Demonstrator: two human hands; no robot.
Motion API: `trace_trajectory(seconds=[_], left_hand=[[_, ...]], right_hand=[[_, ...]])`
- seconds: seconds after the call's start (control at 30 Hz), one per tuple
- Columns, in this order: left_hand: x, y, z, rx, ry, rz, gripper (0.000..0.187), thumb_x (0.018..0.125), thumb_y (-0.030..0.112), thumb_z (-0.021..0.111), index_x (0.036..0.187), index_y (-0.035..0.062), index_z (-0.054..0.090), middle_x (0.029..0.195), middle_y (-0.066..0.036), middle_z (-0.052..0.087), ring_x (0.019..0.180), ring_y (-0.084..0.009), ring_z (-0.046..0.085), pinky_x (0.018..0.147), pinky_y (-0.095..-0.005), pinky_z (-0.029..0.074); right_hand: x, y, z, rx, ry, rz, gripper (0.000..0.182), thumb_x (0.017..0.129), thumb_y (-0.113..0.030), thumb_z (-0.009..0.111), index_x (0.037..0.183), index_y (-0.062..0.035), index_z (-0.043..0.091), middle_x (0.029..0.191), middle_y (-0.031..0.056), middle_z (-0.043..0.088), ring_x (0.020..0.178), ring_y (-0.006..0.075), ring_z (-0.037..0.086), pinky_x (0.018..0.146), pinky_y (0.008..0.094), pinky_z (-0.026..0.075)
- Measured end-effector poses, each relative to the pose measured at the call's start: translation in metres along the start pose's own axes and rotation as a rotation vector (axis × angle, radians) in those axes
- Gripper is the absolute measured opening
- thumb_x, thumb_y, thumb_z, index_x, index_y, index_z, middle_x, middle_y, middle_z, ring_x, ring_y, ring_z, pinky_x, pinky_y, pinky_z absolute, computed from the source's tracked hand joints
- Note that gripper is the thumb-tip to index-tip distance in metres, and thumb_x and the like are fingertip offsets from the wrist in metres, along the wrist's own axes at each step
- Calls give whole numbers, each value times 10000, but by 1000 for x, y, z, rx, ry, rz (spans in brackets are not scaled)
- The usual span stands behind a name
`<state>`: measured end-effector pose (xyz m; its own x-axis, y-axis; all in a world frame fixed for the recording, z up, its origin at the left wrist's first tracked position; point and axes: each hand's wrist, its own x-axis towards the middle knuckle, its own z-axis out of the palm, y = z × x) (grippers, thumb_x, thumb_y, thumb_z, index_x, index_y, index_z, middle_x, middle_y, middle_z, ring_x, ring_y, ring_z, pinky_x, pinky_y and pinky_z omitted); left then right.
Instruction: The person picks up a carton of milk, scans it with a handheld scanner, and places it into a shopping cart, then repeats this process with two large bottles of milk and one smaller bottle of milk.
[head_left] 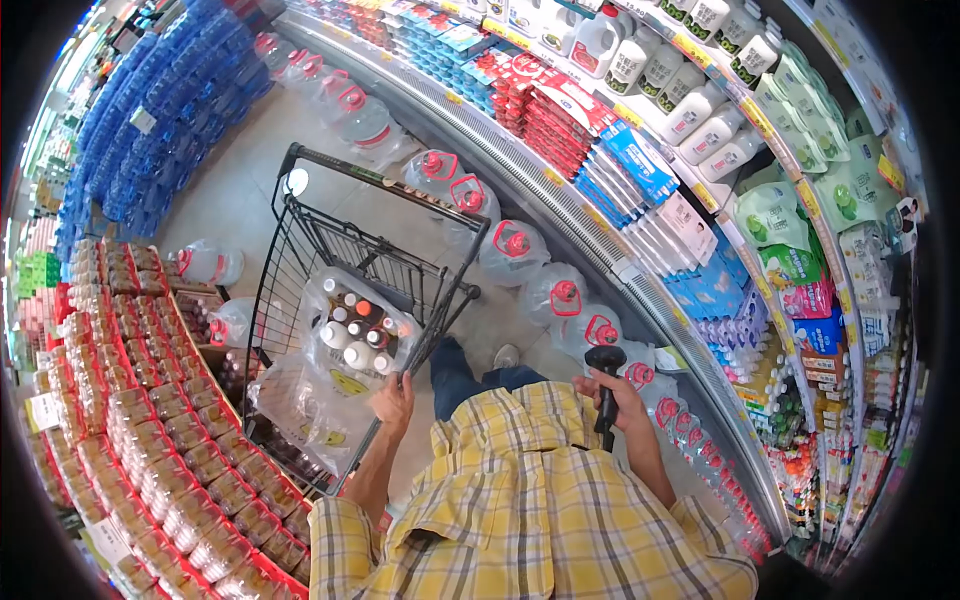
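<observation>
My left hand [393,402] is closed on the near rail of a black wire shopping cart [340,235], beside the bags in it. A clear plastic bag [400,325] in the cart holds several bottles [358,330] with white, orange and dark caps, standing upright. Next to it, a thin, crumpled plastic bag [305,400] with a yellow smiley print lies in the basket. My right hand [625,402] is wrapped around the grip of a black handheld device [606,385], which looks like a barcode scanner. It is held in front of the yellow plaid shirt.
Large water jugs [512,243] with red handles line the floor along the refrigerated shelf [560,185] on the right. Red-trimmed packs [180,430] are stacked at the left, close to the cart. Blue-wrapped bottle packs [165,110] rise behind them. Grey floor [225,200] shows beyond the cart.
</observation>
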<state>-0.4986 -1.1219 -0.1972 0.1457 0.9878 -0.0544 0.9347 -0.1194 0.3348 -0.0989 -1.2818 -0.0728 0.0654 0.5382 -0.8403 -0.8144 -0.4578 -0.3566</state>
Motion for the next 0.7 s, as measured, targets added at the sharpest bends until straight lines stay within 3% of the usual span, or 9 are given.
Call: trace_trajectory(seconds=[0.43,0.5,0.53,0.7], left_hand=[[-31,26,2,-91,-20,27,322,897,386,513,762,101,579,564,-158,590,511,-378,576,479,-474,420],[-32,29,0,-66,-102,17,311,898,400,509,831,108,592,602,-161,611,545,-375,596,503,-475,442],[-32,28,-1,-43,-181,8,315,899,414,504,900,115,604,639,-163,631,579,-372,617,527,-477,463],[-30,36,4,-68,-126,28,327,898,421,502,844,112,595,643,-186,617,579,-391,602,520,-492,441]], right_hand=[[1,-10,1,-26,-75,4,296,895,-192,588,1097,-14,464,1120,184,580,910,179,604,494,147,501],[-4,-9,5,24,-25,-10,165,823,-124,651,907,-18,555,1061,195,615,872,230,649,505,178,479],[-4,-6,5,24,-28,-12,165,823,-124,651,907,-18,555,1061,195,615,872,230,649,505,178,479],[-6,0,-1,47,-9,-25,214,831,-147,656,943,-4,543,1056,190,623,889,235,643,505,182,475]])
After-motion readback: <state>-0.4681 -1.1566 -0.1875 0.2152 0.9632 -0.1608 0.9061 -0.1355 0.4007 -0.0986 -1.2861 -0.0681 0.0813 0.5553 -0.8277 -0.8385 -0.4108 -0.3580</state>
